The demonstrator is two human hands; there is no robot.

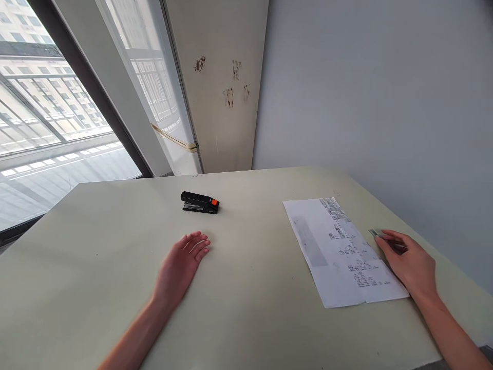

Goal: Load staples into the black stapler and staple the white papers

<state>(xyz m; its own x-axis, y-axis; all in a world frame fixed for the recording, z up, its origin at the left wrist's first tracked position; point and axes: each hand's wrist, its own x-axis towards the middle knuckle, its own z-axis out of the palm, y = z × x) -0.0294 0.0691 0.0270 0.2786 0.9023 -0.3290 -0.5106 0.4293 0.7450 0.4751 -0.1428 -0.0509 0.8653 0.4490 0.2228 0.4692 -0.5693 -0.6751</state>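
Observation:
My left hand (181,262) rests on the table with its palm partly turned up, fingers loosely stretched and nothing in them. Beyond its fingertips lies a black stapler (200,203) with an orange patch, apart from the hand. To the right, a printed sheet of paper (331,257) lies flat, with a grey shaded band and rows of small print. At the sheet's right edge, my right hand (410,264) pinches a small greyish strip (373,233) between thumb and fingers. Most of that strip is hidden, and its kind is not clear.
The pale table (246,318) runs back to a cream panel (221,118) with brown marks. A grey-blue wall (370,92) stands along the right side. Glass windows (42,103) with a railing beyond fill the left.

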